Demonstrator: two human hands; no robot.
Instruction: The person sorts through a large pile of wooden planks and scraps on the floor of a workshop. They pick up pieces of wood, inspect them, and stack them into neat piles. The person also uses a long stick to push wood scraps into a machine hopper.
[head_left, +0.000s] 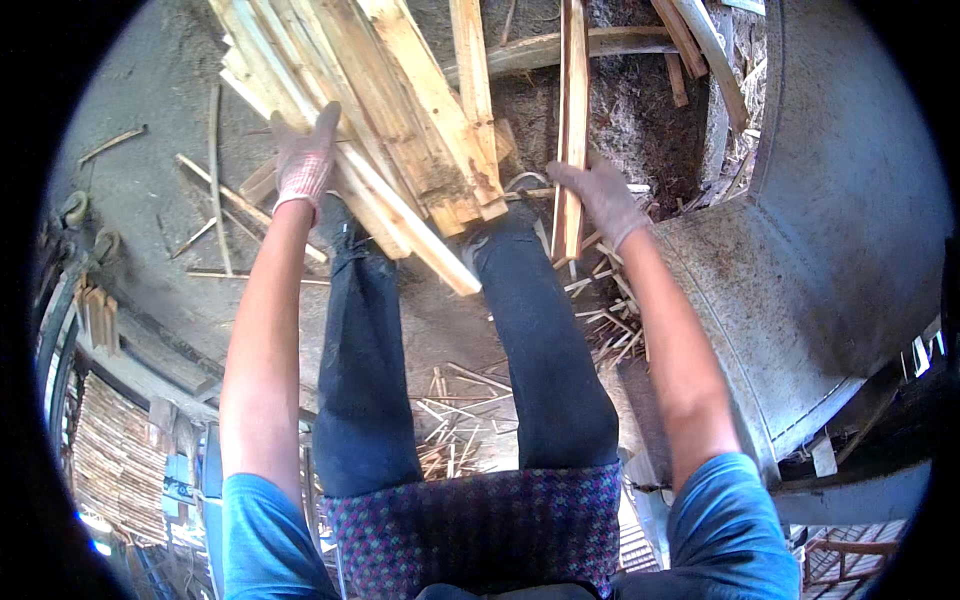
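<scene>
Fingers of the gloved right hand clasp a long wooden strip near its lower end, just right of a heap of pale slats; the gloved left hand touches the heap's left edge, though whether it grips a slat I cannot tell. Thin sticks litter the floor between the dark-trousered legs, and a curved metal casing stands at right

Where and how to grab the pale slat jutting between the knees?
Probably the near end, from above, fingers across its width: the slat is long and narrow, and that end juts past the pile. The left hand crowds its far part.
</scene>
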